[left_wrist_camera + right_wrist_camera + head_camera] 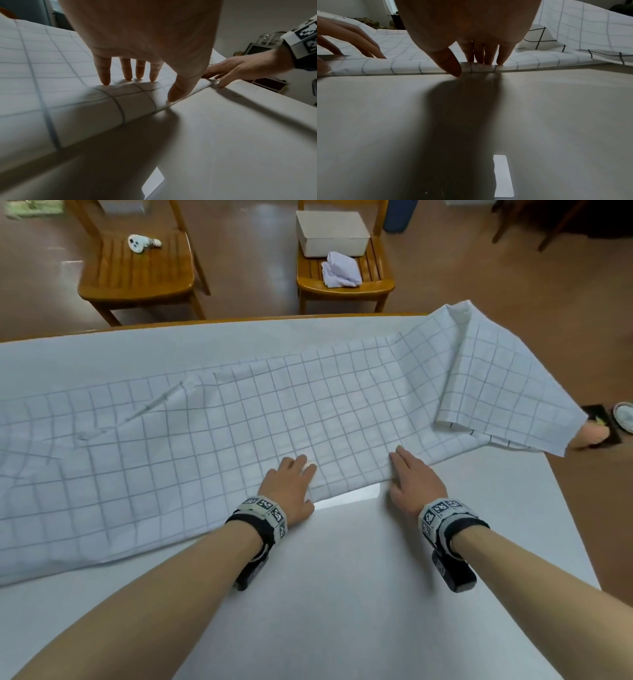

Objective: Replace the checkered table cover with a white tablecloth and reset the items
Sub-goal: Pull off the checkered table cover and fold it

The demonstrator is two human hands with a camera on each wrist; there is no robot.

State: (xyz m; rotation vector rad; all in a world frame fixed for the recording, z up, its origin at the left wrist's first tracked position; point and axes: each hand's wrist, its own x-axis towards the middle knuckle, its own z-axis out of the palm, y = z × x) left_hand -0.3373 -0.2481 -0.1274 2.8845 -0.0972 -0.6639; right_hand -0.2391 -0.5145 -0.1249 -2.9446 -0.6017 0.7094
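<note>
The checkered cover (239, 422) lies folded in a long band across the white table (342, 594), its right end bunched up and hanging past the table's right edge. Both hands rest on the band's near fold, about a hand's width apart. My left hand (291, 477) presses straight fingers (104, 75) on top of the cover (51, 81), thumb tip at the fold's edge. My right hand (407, 474) does the same, with fingers (486, 54) on the cover (573, 27) and the thumb touching the table. A folded white cloth (340, 270) lies on the far right chair.
Two wooden chairs stand beyond the table: the left chair (137, 278) holds a white controller (142, 242), the right chair (380, 282) a white box (332, 232). Off the table's right edge sit a dark tray (606, 422), a peach-coloured object (592, 436) and a plate (625, 421).
</note>
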